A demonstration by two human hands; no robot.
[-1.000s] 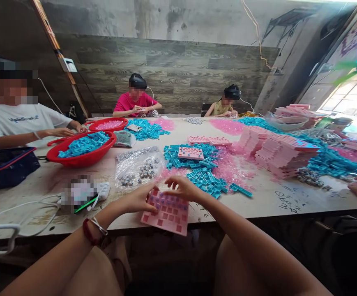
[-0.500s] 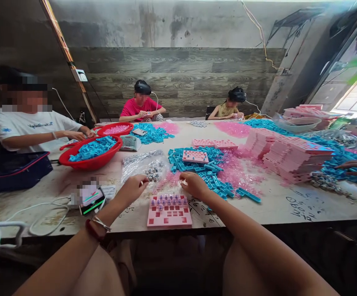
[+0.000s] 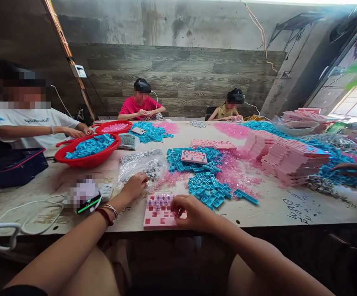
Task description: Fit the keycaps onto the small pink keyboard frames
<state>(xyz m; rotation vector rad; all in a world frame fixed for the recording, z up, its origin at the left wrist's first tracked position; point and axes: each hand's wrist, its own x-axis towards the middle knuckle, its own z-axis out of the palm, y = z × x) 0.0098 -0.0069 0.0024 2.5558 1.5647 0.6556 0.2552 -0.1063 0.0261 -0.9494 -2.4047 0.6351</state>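
Note:
A pink tray (image 3: 158, 213) with rows of square slots lies flat at the near table edge; small clear pieces fill its top rows. My right hand (image 3: 192, 211) rests curled on the tray's right side, fingers pinched over a slot. My left hand (image 3: 134, 186) reaches into the mouth of a clear plastic bag (image 3: 143, 164) of small grey parts, fingers closed among them. What either hand pinches is too small to make out.
Blue pieces (image 3: 207, 191) and pink bits (image 3: 236, 166) lie scattered ahead. Stacked pink trays (image 3: 286, 158) stand to the right. Red basins (image 3: 87, 150) sit to the left, a phone (image 3: 87, 201) with cable nearby. Three people sit around the table; another person's hand (image 3: 353, 169) reaches in at right.
The tray was held up in both hands, then laid flat on the table. My left hand went to the bag; my right hand came back from the pink bits onto the tray.

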